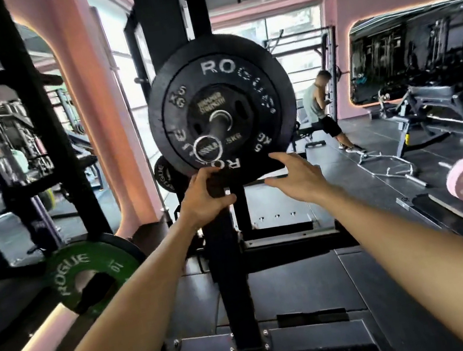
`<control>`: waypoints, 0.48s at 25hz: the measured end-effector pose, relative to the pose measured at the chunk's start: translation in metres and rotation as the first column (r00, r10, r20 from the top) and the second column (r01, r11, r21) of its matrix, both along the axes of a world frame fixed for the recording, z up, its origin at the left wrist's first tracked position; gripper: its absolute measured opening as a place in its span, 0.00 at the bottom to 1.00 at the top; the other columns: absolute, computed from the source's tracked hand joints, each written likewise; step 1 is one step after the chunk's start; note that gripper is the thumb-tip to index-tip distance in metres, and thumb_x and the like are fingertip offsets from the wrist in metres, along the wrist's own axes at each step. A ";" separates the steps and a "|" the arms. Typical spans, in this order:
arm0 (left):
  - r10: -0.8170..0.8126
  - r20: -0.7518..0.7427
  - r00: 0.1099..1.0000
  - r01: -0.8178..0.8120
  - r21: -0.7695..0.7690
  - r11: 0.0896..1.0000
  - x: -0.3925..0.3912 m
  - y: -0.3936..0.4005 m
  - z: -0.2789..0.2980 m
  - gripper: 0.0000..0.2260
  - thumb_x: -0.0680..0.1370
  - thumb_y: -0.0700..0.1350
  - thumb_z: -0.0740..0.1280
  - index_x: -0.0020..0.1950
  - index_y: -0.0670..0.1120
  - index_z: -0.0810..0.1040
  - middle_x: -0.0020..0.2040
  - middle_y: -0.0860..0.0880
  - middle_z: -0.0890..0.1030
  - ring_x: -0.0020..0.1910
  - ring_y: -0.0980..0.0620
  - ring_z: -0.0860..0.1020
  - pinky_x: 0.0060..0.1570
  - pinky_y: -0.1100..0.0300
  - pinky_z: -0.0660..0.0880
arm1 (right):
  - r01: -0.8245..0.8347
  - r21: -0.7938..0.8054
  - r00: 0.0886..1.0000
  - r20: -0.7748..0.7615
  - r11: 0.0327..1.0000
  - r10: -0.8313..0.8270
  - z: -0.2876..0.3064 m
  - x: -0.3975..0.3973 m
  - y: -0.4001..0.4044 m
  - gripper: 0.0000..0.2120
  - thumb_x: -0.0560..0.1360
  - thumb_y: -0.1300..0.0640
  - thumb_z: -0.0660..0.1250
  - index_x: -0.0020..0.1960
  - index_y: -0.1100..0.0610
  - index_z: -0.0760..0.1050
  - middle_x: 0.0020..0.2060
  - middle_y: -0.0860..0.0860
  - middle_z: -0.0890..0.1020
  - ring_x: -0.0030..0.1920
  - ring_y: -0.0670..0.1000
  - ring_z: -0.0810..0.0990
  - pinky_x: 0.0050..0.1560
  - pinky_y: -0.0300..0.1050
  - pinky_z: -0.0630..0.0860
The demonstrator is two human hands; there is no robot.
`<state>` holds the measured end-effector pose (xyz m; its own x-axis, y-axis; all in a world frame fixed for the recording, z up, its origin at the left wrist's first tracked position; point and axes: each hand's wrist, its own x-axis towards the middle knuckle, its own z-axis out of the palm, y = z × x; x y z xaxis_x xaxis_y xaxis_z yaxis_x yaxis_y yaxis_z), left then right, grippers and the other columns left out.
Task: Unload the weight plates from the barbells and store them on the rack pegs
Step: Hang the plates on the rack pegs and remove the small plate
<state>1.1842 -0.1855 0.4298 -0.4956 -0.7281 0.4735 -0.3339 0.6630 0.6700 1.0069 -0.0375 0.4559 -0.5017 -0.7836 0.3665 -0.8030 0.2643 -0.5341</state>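
My left hand (204,199) grips the black plate stack's (221,107) bottom rim; my right hand (296,178), fingers spread, touches it alongside, both hands below the peg (207,148).

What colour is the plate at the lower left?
Green, white ROGUE lettering; head view.

There is one view, from the camera on my head. It faces forward and slightly down, close to the rack upright (229,266), with the plates (223,110) on their peg at about eye level. My forearms reach in from the bottom edge. The wide lens bends the gym's edges.
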 end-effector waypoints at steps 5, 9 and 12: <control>0.010 -0.012 1.000 -0.011 -0.050 0.999 0.040 -0.028 0.042 0.28 0.68 0.49 0.76 0.66 0.54 0.72 0.61 0.51 0.75 0.56 0.53 0.75 0.57 0.59 0.71 | 0.045 -0.052 0.999 -0.026 0.998 -0.047 0.025 0.031 -0.017 0.30 0.75 0.44 0.65 0.75 0.45 0.62 0.72 0.50 0.68 0.70 0.55 0.69 0.69 0.56 0.64; 0.033 -0.070 0.997 -0.036 -0.040 0.999 0.037 -0.048 0.069 0.22 0.70 0.51 0.72 0.63 0.56 0.72 0.59 0.51 0.77 0.54 0.50 0.78 0.57 0.52 0.75 | 0.108 -0.063 0.993 -0.034 0.992 -0.110 0.039 0.025 -0.030 0.28 0.76 0.45 0.64 0.75 0.45 0.62 0.70 0.52 0.69 0.68 0.57 0.71 0.66 0.53 0.68; 0.079 -0.058 0.995 -0.081 -0.041 0.996 0.027 -0.070 0.084 0.21 0.75 0.49 0.70 0.66 0.50 0.71 0.61 0.48 0.76 0.57 0.49 0.77 0.54 0.58 0.70 | 0.158 -0.098 0.986 -0.034 0.983 -0.162 0.053 0.010 -0.048 0.28 0.77 0.46 0.64 0.74 0.47 0.62 0.71 0.53 0.69 0.69 0.57 0.70 0.66 0.53 0.68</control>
